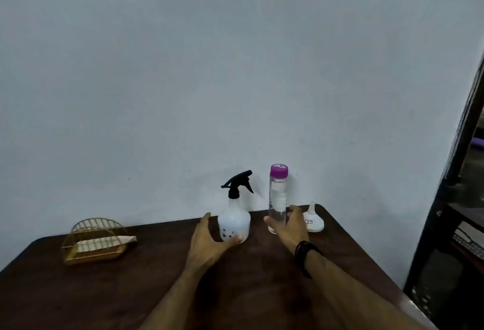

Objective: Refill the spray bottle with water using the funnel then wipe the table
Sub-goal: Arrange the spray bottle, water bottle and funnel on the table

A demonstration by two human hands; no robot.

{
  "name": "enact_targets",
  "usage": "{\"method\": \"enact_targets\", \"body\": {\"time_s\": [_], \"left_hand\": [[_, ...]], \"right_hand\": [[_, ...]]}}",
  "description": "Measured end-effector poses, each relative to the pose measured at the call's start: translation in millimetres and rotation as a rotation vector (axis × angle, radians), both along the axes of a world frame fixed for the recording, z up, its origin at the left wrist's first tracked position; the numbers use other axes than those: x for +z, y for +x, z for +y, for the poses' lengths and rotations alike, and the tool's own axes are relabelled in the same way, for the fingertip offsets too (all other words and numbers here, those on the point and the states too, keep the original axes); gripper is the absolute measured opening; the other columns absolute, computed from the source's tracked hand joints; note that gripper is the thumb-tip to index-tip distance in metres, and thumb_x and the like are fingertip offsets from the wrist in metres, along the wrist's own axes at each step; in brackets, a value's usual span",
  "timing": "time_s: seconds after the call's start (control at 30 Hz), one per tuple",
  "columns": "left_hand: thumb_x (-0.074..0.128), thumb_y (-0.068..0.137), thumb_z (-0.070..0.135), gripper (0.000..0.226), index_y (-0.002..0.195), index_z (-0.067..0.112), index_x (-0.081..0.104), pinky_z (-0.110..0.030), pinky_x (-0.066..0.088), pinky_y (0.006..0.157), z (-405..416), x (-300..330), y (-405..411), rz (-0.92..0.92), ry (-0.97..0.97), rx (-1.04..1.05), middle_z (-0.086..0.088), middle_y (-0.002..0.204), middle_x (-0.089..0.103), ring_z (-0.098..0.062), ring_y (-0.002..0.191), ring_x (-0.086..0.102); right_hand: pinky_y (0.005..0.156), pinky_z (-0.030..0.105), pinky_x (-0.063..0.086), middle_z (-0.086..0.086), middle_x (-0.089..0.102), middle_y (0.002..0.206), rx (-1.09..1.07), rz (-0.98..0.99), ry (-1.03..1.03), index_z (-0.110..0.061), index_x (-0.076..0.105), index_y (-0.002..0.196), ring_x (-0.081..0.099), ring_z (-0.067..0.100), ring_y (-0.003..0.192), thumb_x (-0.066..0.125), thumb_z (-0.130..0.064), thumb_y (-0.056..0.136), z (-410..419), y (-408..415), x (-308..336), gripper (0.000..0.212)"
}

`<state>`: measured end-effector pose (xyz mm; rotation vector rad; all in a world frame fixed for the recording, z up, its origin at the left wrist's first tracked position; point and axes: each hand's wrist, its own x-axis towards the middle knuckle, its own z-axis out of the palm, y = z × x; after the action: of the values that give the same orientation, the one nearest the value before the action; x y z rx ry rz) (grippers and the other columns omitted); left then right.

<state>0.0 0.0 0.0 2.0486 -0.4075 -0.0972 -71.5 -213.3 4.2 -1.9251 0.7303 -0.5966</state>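
A white spray bottle [234, 221] with a black trigger head stands at the back of the dark wooden table [110, 295]. My left hand [207, 240] curves around its base: the thumb touches the front and the fingers are spread to its left with a small gap. To its right stands a tall clear water bottle [278, 198] with a purple cap. My right hand [289, 227] wraps its lower part, thumb on the left and fingers on the right. A small white funnel [313, 221] sits upside down, just right of that hand.
A gold wire holder [95, 240] with a folded pale cloth [104, 243] inside it sits at the table's left. A plain wall rises right behind the bottles. A black metal shelf frame [450, 198] stands past the table's right edge.
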Motion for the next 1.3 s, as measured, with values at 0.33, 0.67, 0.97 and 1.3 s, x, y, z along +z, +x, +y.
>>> {"method": "enact_targets", "body": {"time_s": [0.33,0.67,0.97,1.3], "left_hand": [[0.078,0.021,0.086,0.159,0.156,0.027,0.018,-0.051,0.038,0.113,-50.0,-35.7,39.6,0.032,-0.125,0.060,-0.003,0.155,0.038,-0.029,0.139,0.041],[0.082,0.061,0.062,0.093,0.139,0.029,0.046,-0.046,0.048,0.099,-37.2,-33.0,-0.7,-0.055,-0.040,0.155,0.000,0.130,0.052,-0.027,0.121,0.053],[0.071,0.051,0.078,0.093,0.131,0.038,0.046,-0.052,0.049,0.097,48.8,-35.1,-71.6,-0.096,0.034,0.207,0.005,0.125,0.053,-0.026,0.118,0.055],[0.073,0.055,0.074,0.096,0.137,0.033,0.043,-0.053,0.047,0.099,123.7,-36.9,-157.5,-0.103,0.046,0.259,0.002,0.130,0.051,-0.027,0.120,0.053]], "right_hand": [[0.089,0.035,0.049,0.003,0.063,0.125,-0.013,-0.041,-0.144,-0.023,0.041,0.135,0.060,0.027,0.112,0.072,-0.043,0.083,-17.5,32.3,-55.6,0.064],[0.075,0.028,0.048,-0.003,0.064,0.092,-0.045,-0.017,-0.133,-0.019,0.059,0.101,0.064,0.020,0.089,0.084,-0.036,0.067,-7.1,11.5,-51.5,0.045],[0.079,0.033,0.057,-0.005,0.072,0.088,-0.011,0.033,-0.113,-0.025,0.066,0.092,0.068,0.016,0.084,0.085,-0.042,0.059,40.2,-59.3,-48.8,0.041],[0.080,0.034,0.056,-0.006,0.072,0.094,0.058,0.095,-0.190,-0.030,0.060,0.085,0.067,0.016,0.089,0.086,-0.052,0.056,105.6,-145.3,-48.8,0.045]]}}
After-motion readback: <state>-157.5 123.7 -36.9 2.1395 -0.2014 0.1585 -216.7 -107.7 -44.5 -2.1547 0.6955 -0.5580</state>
